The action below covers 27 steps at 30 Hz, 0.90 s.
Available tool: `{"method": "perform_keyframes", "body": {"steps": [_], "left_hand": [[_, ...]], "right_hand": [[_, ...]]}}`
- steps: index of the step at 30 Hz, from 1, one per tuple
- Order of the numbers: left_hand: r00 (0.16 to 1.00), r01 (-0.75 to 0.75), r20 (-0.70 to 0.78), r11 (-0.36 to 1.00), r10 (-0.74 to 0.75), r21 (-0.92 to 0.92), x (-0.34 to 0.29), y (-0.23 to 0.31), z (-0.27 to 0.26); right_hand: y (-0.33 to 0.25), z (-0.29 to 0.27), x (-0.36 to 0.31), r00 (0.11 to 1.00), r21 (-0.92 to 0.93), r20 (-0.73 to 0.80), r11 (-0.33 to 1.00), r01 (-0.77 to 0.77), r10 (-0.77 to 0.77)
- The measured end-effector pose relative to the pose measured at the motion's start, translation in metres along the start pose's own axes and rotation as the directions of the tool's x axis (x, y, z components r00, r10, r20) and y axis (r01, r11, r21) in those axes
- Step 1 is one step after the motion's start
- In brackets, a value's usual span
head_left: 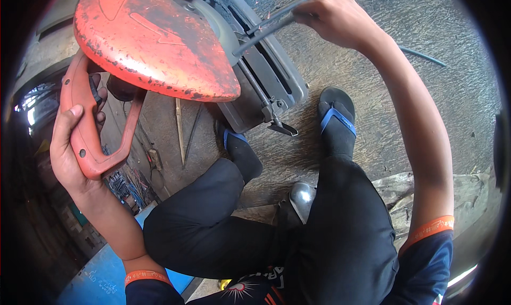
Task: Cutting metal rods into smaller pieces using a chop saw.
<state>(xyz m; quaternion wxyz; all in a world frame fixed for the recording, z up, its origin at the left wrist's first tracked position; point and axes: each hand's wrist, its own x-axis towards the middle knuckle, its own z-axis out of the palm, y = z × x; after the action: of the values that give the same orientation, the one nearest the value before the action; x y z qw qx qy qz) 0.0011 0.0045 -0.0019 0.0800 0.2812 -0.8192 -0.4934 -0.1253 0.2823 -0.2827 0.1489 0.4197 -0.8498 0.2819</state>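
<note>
**Both hands at the chop saw**

Left hand (72, 145) wraps closed around the orange handle (88, 129), steadying the saw's orange blade guard (154, 39) over the base. Right hand (332, 15) pinches a thin metal rod (266, 33), which I see feeding across the grey vise (271, 76) toward the blade.

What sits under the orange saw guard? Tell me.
Under the orange guard, a grey vise base with a screw rod shows, and the right hand feeds a thin metal rod in. The blade is mostly covered.
</note>
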Motion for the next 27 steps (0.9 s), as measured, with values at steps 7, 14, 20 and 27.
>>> {"method": "perform_keyframes", "body": {"steps": [7, 14, 20, 27], "left_hand": [[0.998, -0.055, 0.013, 0.998, 0.054, 0.021, -0.004, 0.0, 0.008], [0.998, -0.059, 0.032, 0.998, 0.058, 0.001, -0.002, -0.001, 0.004], [0.995, -0.063, 0.086, 0.994, 0.056, 0.085, 0.002, -0.003, -0.004], [0.997, -0.028, 0.07, 0.998, 0.023, 0.06, 0.001, -0.003, -0.004]], "right_hand": [[-0.016, 0.014, -0.051, 0.637, 0.343, 0.637, 0.581, -0.738, 0.434], [-0.055, 0.024, -0.071, 0.56, 0.547, 0.7, 0.171, -0.82, 0.444], [-0.062, 0.033, -0.061, 0.525, 0.52, 0.754, 0.13, -0.844, 0.395], [-0.068, 0.047, -0.061, 0.612, 0.563, 0.66, 0.253, -0.787, 0.436]]}}
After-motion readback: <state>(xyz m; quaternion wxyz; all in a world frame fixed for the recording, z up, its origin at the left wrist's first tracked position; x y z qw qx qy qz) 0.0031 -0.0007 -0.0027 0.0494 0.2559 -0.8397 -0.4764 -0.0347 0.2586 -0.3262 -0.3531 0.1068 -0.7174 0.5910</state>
